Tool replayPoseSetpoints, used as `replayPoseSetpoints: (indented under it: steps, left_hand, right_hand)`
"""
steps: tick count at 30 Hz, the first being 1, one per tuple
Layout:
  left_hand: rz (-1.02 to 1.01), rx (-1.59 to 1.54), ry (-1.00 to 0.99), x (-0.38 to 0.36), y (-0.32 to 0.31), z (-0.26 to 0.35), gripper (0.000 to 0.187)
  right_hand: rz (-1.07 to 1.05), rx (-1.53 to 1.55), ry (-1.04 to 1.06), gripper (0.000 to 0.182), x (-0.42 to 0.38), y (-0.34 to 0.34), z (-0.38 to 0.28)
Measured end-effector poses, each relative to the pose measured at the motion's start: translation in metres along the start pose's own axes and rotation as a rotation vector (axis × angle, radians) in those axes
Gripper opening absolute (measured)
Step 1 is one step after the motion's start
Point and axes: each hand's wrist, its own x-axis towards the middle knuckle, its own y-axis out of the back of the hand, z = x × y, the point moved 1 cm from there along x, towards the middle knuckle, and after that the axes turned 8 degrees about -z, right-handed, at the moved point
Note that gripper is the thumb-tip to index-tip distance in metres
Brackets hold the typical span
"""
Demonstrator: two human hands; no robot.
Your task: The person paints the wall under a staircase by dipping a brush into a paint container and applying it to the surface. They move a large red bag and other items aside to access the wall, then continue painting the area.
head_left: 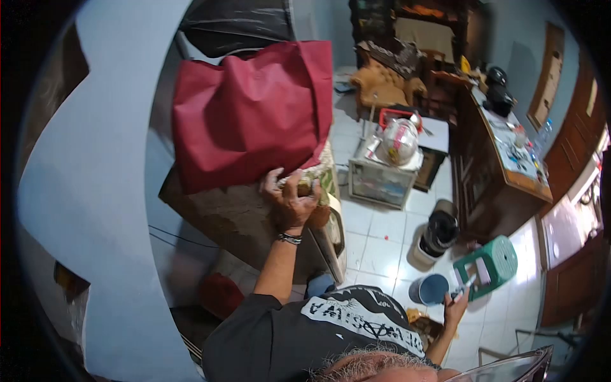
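Note:
My left hand (294, 202) reaches forward to the worn edge of a brown upholstered piece of furniture (238, 207), just below a large maroon fabric bag (251, 118). Its fingers are bent around a small yellowish-brown thing (305, 186), mostly covered, whose kind I cannot make out. Low on the right, my right hand (455, 309) is closed on a slim tool (470, 284) with a pale end. That tool is too small to name. Beside this hand are a grey-blue bucket (430, 290) and a green plastic stool (493, 264) tipped over.
Black and beige containers (438, 230) stand on the white tile floor (379, 251). Farther off are a glass-sided cabinet (382, 181) with a wrapped round object (400, 141) on top, a tan armchair (382, 79) and a long wooden counter (496, 172). A pale blue wall edge (95, 159) rises on the left.

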Motion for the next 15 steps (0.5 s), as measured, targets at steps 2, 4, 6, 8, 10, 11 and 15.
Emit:
replayPoseSetpoints:
  steps: [2, 4, 6, 8, 10, 11, 15]
  left_hand:
    - [0.022, 0.027, -0.009, -0.002, -0.003, 0.000, 0.036]
    - [0.066, 0.022, -0.023, -0.006, -0.011, -0.003, 0.036]
    - [0.082, 0.008, -0.027, -0.010, -0.020, -0.011, 0.037]
    - [0.113, 0.002, -0.020, -0.016, -0.032, -0.015, 0.037]
    - [0.106, -0.016, -0.014, -0.021, -0.042, -0.020, 0.037]
    - [0.097, -0.026, -0.015, -0.023, -0.044, -0.021, 0.037]
    - [0.076, 0.015, -0.022, -0.020, -0.038, -0.018, 0.038]
  right_hand:
    - [0.017, 0.025, 0.028, 0.076, -0.005, -0.002, 0.002]
    - [0.116, -0.005, 0.151, 0.075, -0.008, -0.010, 0.019]
    - [0.250, -0.078, 0.284, 0.067, -0.014, -0.016, 0.026]
    - [0.221, -0.038, 0.181, 0.060, -0.026, -0.016, 0.027]
    - [0.234, 0.013, 0.146, 0.049, -0.036, -0.016, 0.015]
    - [0.208, 0.024, 0.095, 0.051, -0.036, -0.014, 0.022]
    - [0.162, -0.036, -0.079, 0.084, -0.042, -0.015, 0.075]
